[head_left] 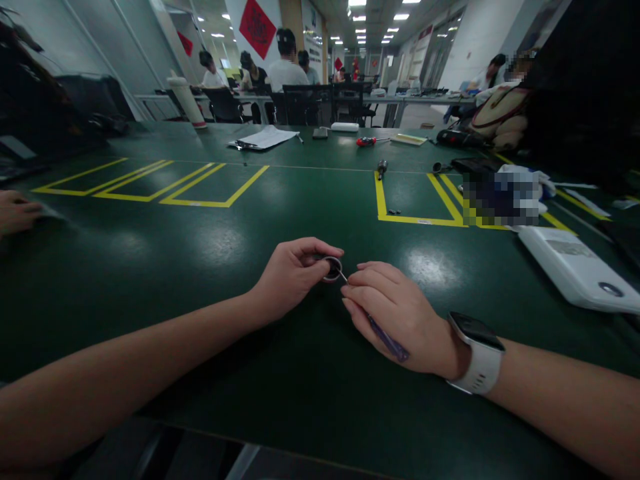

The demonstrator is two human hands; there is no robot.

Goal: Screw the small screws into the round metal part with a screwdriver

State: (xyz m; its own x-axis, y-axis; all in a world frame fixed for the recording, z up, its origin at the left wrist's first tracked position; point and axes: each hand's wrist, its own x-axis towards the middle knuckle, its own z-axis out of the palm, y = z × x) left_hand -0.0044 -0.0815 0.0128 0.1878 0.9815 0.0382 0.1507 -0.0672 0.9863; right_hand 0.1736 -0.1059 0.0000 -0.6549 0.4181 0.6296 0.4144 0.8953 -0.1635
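Observation:
My left hand (293,273) is closed on a small round dark part with a pale rim (332,268), holding it just above the green table (200,267). My right hand (395,313), with a white watch (477,353) on its wrist, grips a thin purple-handled tool (385,339) like a pen. The tool's metal tip touches the round part. The two hands nearly meet at the table's middle, close to its near edge.
A white flat device (575,267) lies at the right. Yellow tape boxes (415,197) mark the table, with tiny screws inside one. A red-handled screwdriver (366,141), papers (265,138) and a phone (320,133) lie farther back. Another person's hand (17,210) rests at the left edge. People sit at distant desks.

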